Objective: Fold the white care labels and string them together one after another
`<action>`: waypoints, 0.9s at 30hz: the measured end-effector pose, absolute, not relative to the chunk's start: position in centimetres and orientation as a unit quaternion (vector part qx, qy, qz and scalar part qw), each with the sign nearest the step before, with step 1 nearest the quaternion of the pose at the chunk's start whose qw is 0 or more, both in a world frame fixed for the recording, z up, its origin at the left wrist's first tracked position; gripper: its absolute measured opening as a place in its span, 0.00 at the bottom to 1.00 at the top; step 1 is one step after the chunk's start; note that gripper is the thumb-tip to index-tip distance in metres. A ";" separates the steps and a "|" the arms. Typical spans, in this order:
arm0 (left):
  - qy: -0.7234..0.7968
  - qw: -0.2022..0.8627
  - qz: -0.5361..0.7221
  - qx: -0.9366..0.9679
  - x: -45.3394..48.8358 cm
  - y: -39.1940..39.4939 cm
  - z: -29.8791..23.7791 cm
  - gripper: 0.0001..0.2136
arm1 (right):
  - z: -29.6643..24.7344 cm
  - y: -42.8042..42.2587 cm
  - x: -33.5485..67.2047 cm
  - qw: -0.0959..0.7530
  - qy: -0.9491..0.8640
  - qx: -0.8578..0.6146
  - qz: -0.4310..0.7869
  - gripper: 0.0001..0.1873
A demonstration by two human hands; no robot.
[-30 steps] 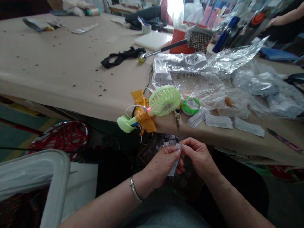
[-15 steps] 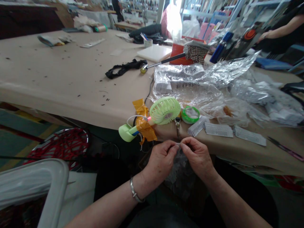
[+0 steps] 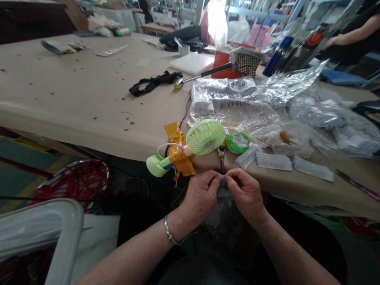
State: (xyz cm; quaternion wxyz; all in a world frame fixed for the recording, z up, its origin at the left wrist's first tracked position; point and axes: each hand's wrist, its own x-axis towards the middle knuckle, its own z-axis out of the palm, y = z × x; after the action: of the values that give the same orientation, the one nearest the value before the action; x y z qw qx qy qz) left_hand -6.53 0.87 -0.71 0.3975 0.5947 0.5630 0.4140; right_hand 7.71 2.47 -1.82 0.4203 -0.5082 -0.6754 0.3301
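My left hand [image 3: 202,196] and my right hand [image 3: 246,194] meet in front of the table's edge, thumbs and forefingers pinched. Between the fingertips they share a small whitish strip [image 3: 223,177], perhaps a label; most of it is hidden. Just above them, the metal tip of a soldering-iron-like tool [image 3: 222,158] points down from the table edge. Behind it a light-green handheld fan [image 3: 205,137] is fixed with orange-brown tape [image 3: 181,158]. Translucent whitish pieces [image 3: 222,213] lie in a heap below my hands.
Right of the fan stand a green round tub [image 3: 238,142] and stacks of printed white labels [image 3: 273,161]. Scissors or snips [image 3: 356,184] lie farther right. Clear plastic bags [image 3: 237,105] spread behind. A white plastic chair or bin rim [image 3: 74,221] is at lower left. A co-worker's arm [image 3: 356,35] shows top right.
Both my hands have risen slightly with the whitish strip, closer to the metal tip, which they now nearly reach in the picture. The view has shifted a little.
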 end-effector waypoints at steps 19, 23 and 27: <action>0.578 0.392 0.424 0.577 -6.3 1.5 -0.9 0.10 | -2.1 2.8 7.4 0.431 -0.667 -0.513 0.326 0.06; 0.558 0.415 0.423 0.581 -6.5 0.7 -0.7 0.11 | -1.8 1.8 8.2 0.415 -0.683 -0.501 0.333 0.05; 0.559 0.434 0.416 0.571 -6.8 -0.1 -1.4 0.11 | -1.1 1.1 10.4 0.395 -0.748 -0.480 0.234 0.08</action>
State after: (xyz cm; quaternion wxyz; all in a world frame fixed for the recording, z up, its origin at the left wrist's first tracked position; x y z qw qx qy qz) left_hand -6.79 -0.09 -1.39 0.4336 0.5710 0.5594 0.4161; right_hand 10.37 1.05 -1.11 0.3948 -0.4799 -0.7475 0.2344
